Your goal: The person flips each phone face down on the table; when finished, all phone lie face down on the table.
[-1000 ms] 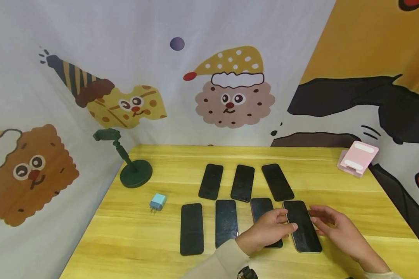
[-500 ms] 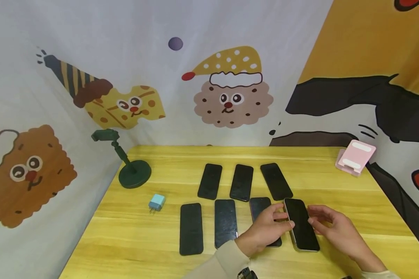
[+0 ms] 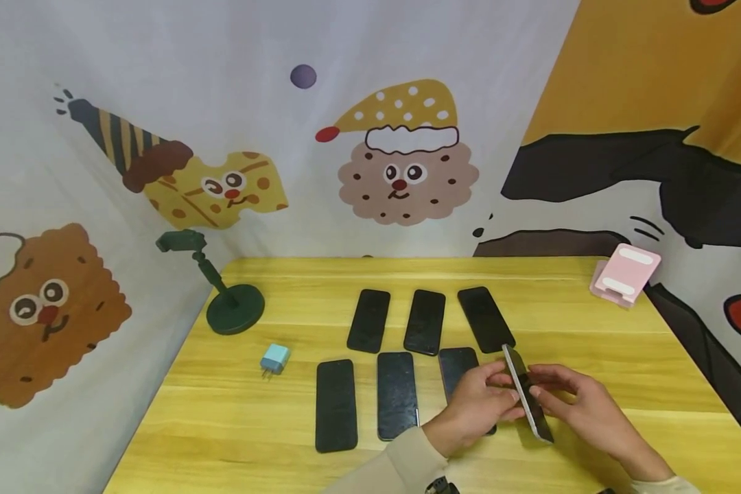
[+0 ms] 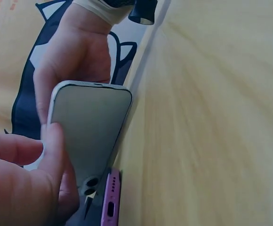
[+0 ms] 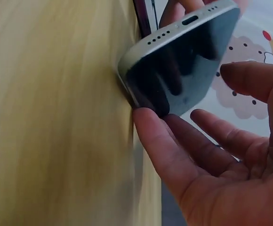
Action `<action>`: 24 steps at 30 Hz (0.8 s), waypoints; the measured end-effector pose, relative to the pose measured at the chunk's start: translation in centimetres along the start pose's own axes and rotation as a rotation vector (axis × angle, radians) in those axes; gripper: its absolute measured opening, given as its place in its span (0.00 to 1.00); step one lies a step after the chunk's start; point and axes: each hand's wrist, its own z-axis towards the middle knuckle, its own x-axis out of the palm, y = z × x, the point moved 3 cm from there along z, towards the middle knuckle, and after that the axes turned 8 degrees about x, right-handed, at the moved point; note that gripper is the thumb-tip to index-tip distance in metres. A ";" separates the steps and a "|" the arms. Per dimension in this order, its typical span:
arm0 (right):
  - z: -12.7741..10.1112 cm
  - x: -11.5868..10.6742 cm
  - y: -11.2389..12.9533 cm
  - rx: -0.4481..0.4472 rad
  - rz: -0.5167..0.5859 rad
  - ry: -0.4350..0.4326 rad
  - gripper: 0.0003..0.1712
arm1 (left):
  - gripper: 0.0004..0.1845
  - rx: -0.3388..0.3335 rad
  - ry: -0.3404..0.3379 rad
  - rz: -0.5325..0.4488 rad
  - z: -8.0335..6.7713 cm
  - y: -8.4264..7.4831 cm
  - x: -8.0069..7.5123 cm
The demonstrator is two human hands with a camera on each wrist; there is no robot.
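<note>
A phone [image 3: 527, 398] with a dark screen and a pale back stands tilted on its long edge on the yellow wooden table [image 3: 593, 329]. My left hand [image 3: 475, 405] pinches it from the left; in the left wrist view my thumb [image 4: 52, 150] presses on the pale back [image 4: 92, 127]. My right hand [image 3: 586, 408] reaches in from the right. Its straight fingers [image 5: 160, 136] touch the phone's lower edge beside the screen [image 5: 183, 66], while the thumb stays off it. A purple-edged phone [image 4: 110, 202] lies flat just beside it, partly under my left hand.
Several dark phones lie face up in two rows, among them one [image 3: 425, 321] in the back row and one [image 3: 336, 405] at front left. A green stand [image 3: 231, 302] and a blue charger plug [image 3: 274, 358] sit at left, a pink phone holder [image 3: 624, 280] at far right.
The rightmost front phone lay flat a second ago. Its left edge has been lifted, and it now stands steeply on its right edge between my hands.
</note>
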 end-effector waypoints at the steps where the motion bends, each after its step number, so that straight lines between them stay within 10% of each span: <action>1: 0.0 0.1 0.1 0.005 0.032 0.017 0.22 | 0.28 0.005 0.002 -0.006 0.0 0.1 0.1; 24: -0.3 -1.6 1.7 0.085 -0.123 -0.019 0.25 | 0.29 -0.082 -0.063 0.063 0.2 1.6 1.0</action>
